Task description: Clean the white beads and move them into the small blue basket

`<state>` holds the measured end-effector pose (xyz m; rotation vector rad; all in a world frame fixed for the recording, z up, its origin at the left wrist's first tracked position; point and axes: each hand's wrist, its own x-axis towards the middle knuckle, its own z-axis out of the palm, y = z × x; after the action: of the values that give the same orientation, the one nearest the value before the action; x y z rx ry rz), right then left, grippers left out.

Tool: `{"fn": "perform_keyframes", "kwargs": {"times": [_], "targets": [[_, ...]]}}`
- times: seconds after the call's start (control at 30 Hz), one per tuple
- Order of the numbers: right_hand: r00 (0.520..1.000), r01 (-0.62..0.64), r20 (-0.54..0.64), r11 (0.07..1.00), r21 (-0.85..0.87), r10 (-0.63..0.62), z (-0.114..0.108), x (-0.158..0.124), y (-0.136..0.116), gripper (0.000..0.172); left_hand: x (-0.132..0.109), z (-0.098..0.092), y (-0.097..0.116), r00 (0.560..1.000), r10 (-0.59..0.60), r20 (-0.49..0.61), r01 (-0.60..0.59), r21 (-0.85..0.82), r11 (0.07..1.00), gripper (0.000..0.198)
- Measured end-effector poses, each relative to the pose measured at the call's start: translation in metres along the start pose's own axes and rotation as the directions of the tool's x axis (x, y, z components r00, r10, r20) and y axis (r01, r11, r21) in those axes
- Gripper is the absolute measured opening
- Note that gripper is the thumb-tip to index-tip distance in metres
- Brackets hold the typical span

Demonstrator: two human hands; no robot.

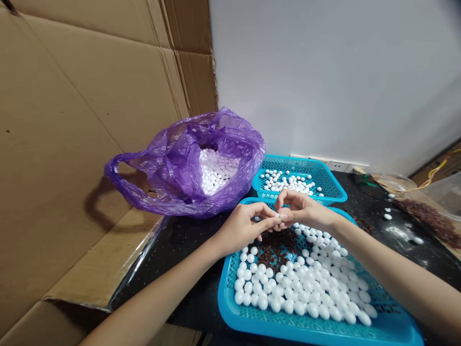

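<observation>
My left hand [248,223] and my right hand [297,210] meet above the far part of a blue plastic basket [226,298]. Between their fingertips is a small white ball [277,216], mostly covered by the fingers; both hands are closed on it. Many white balls [306,283] lie in the basket below, thickest toward the near and right sides. Dark reddish-brown bits [275,250] are heaped in the basket under my hands.
A purple plastic bag [173,168] full of white balls stands back left against cardboard [72,96]. Behind the near basket is a second blue basket [329,185] with scattered balls. On the black tabletop [382,240] at right are loose balls, brown bits [428,221] and a yellow wire [432,174].
</observation>
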<state>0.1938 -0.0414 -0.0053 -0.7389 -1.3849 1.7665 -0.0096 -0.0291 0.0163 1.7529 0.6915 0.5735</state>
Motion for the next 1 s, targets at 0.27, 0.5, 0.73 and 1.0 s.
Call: {"fn": "perform_keyframes", "kwargs": {"times": [0.27,0.5,0.73,1.0], "targets": [[0.998,-0.014,0.057,0.990,0.139,0.006,-0.003,-0.003,-0.008,0.017,-0.001,0.001,-0.001,0.999,0.043,-0.033,-0.043,0.008,0.999,0.031],[1.000,0.007,0.024,0.996,0.091,-0.009,-0.001,-0.004,-0.011,0.014,0.000,0.002,-0.001,0.996,0.053,-0.066,-0.053,0.009,0.999,0.038],[0.997,0.057,0.052,0.998,0.006,-0.057,-0.003,-0.002,-0.006,0.030,0.000,0.002,-0.002,0.996,0.045,-0.072,-0.043,0.029,0.999,0.033],[0.999,0.001,0.053,0.988,-0.154,0.008,-0.002,-0.001,-0.008,0.017,-0.002,0.002,-0.001,0.997,0.072,-0.003,-0.071,0.132,0.989,0.029]]}}
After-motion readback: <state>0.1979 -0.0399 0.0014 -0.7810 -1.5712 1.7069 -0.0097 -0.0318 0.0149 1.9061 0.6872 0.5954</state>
